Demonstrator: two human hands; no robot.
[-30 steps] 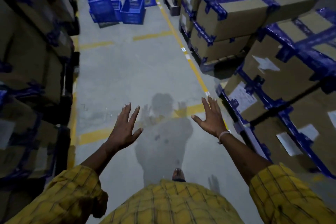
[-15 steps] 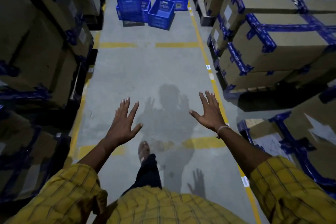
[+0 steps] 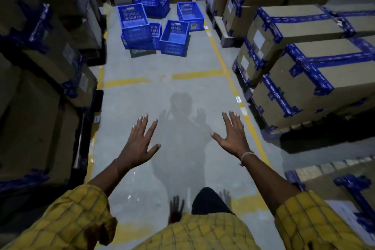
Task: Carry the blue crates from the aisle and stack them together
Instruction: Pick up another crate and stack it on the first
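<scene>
Straight ahead of the fingertips, well apart down the aisle, the blue crates (image 3: pixel 160 20) are sitting in a loose cluster. The left hand (image 3: pixel 140 144) and right hand (image 3: pixel 233 138) are reaching forward, fingers spread, holding nothing, neither clearly nearer.

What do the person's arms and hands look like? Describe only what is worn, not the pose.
Both arms wear yellow checked sleeves with thin dark lines, pushed up to about the elbow, forearms bare. The left hand wears nothing visible. The right hand is ungloved, with a thin pale band round its wrist.
</scene>
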